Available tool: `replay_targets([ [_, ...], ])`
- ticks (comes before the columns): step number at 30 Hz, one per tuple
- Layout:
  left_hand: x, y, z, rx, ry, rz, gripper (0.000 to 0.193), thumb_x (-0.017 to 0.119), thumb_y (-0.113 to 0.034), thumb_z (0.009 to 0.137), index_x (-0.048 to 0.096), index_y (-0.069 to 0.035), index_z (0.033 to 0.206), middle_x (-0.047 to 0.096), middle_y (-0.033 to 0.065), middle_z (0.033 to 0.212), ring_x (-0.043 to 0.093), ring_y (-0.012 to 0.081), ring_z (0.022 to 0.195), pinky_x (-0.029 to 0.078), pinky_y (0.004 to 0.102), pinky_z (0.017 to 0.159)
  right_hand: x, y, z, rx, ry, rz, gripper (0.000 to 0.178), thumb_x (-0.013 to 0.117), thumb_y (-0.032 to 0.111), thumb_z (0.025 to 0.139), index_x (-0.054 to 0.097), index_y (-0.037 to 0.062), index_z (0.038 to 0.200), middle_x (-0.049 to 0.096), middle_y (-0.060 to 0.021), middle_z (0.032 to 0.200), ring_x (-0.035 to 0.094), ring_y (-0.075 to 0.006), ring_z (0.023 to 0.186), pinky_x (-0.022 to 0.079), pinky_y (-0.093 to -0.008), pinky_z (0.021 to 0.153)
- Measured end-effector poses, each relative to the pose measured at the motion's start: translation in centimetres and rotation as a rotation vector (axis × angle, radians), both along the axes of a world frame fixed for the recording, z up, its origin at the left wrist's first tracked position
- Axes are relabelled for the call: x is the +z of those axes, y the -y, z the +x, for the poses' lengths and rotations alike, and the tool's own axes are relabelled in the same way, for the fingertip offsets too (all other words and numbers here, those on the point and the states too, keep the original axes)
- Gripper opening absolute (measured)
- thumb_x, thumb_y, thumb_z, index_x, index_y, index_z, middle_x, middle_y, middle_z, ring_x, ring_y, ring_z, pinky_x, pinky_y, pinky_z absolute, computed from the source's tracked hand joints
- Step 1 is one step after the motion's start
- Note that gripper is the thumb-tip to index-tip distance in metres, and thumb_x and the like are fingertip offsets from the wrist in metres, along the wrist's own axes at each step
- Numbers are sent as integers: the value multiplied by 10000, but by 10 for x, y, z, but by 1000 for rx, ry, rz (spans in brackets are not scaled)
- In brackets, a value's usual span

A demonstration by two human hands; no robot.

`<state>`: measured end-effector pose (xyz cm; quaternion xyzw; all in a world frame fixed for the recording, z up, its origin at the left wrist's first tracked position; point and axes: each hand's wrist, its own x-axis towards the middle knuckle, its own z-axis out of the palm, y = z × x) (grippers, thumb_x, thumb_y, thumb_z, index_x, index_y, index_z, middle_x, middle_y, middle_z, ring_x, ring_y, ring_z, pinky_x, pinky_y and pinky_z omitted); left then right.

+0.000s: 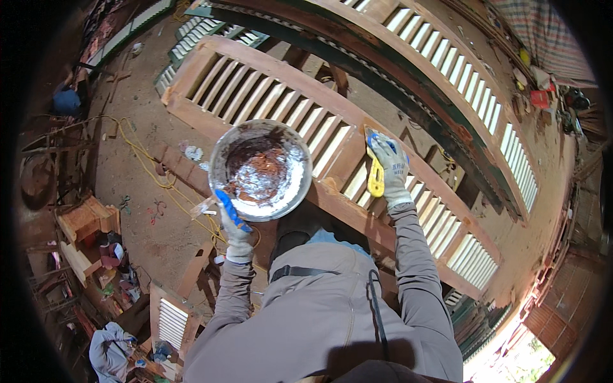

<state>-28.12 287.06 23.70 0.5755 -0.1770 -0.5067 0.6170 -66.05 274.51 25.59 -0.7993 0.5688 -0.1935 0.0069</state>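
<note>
the left hand (pixel 234 225), in a grey glove with blue on the fingers, gripped the near rim of a round metal bowl (pixel 260 169) smeared with reddish-brown paste and held it above the near edge of a wooden louvred shutter (pixel 268 96). the right hand (pixel 389 167), also gloved, was closed around a yellow-handled scraper (pixel 375 175) and pressed its blade end against the shutter's middle rail, beside the pale slats. a 2nd long shutter frame (pixel 447 70) lay just beyond the 1st. yellow cord (pixel 150 167) trailed across the dirt floor (pixel 143 115) to the left.
</note>
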Motion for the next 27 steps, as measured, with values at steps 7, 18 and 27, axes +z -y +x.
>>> replay_targets([
  [7, -8, -8, -15, -14, -99, -18, 651, 278, -421, 1086, 92, -52, 1589, 156, 98, 1647, 211, 251, 1499, 169, 410, 1232, 30, -46, 22, 26, 164, 129, 393, 663, 154, 827, 681, 111, 1218, 689, -71, 1178, 618, -262, 1059, 502, -364, 920],
  [18, 53, 17, -108, -502, -174, -117, 675, 481, -402, 1024, 216, -88, 1560, 519, -13, 1045, 315, 22, 666, 290, 160, 580, 90, -75, 74, -221, 347, 168, 230, 688, 110, 874, 678, 15, 1082, 710, -110, 787, 713, -230, 710, 547, -314, 639],
  [27, 42, 16, -173, -740, -5, -232, 618, 454, -313, 1054, 219, 3, 1531, 364, 165, 1495, 375, 254, 1374, 311, 362, 1136, 91, -122, 40, -407, 301, 206, 257, 644, 134, 853, 671, 35, 1089, 708, -148, 902, 681, -315, 849, 527, -433, 779],
])
